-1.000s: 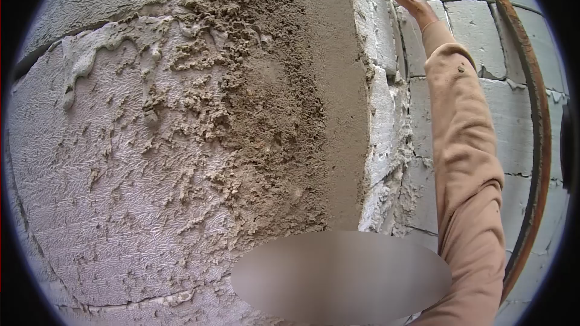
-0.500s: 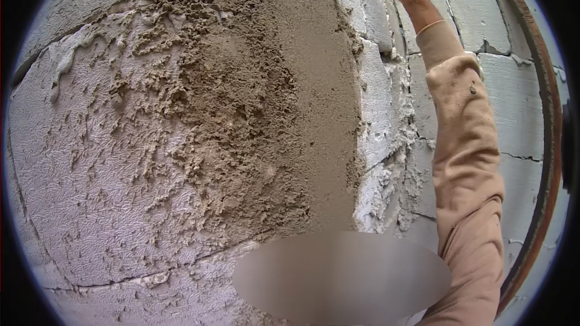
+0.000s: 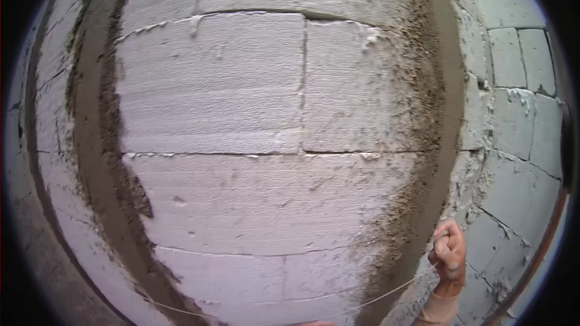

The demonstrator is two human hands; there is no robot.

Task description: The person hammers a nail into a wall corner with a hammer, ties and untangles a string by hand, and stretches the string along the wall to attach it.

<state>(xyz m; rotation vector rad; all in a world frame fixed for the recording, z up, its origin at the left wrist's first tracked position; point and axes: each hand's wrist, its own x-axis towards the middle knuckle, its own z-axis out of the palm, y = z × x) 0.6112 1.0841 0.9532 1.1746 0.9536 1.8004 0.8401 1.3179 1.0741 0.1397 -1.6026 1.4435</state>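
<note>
Thin string (image 3: 391,292) in right hand (image 3: 449,251)

A wall of large, pale blocks (image 3: 211,84) fills the middle, its faces finely ridged and tinged lilac. Thin joints run across and down it, with a dark, open gap (image 3: 320,17) in the upper joint. A smooth band of grey-brown mortar (image 3: 96,115) runs down the left side; another band (image 3: 450,115) runs down the right, bordered by rough, crumbly mortar (image 3: 421,54). At far right stands a grey-green block wall (image 3: 513,118) with cracked, uneven joints. Soft, fairly even light falls across the blocks.
</note>
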